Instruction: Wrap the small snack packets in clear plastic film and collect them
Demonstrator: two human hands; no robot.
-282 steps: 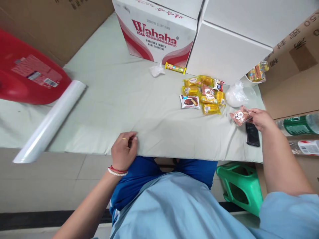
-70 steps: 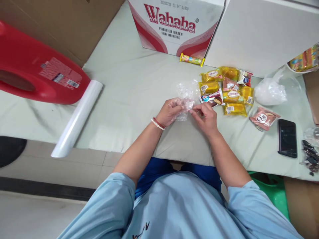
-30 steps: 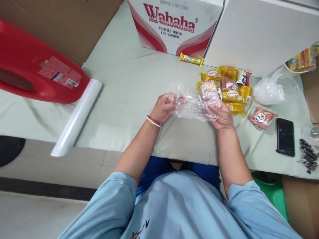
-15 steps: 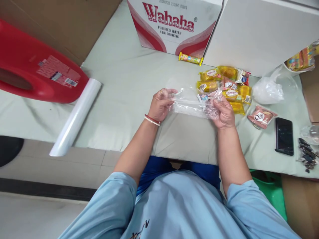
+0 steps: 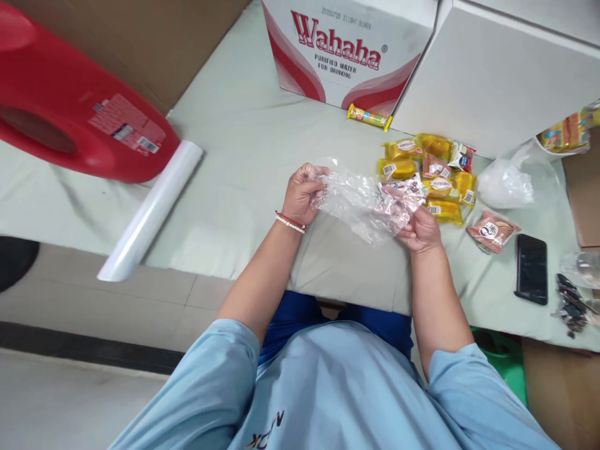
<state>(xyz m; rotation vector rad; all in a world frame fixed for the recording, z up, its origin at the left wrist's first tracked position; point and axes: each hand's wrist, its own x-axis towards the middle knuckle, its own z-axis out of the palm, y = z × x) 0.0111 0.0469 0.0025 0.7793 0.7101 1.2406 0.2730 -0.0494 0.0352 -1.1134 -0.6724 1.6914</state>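
Note:
A crinkled clear plastic bag stretches between my two hands above the table. My left hand pinches its left end between thumb and fingers. At the other end, my right hand has its fingers closed on the gathered plastic. A small pink-and-white snack packet shows at that end, near my right fingertips; whether it lies inside the plastic or behind it I cannot tell. Just beyond my right hand lie several yellow-wrapped snack cakes, along with a brown packet.
A white roll leans by a red jug on the left. Behind stand a Wahaba-style water carton and a yellow snack stick. To the right are a white plastic bag, a pink-brown packet and a phone.
The plastic has gone from stretched fairly flat to crumpled and sagging. My right hand has turned and dropped slightly, its fingers more curled. The whole view has shifted a little.

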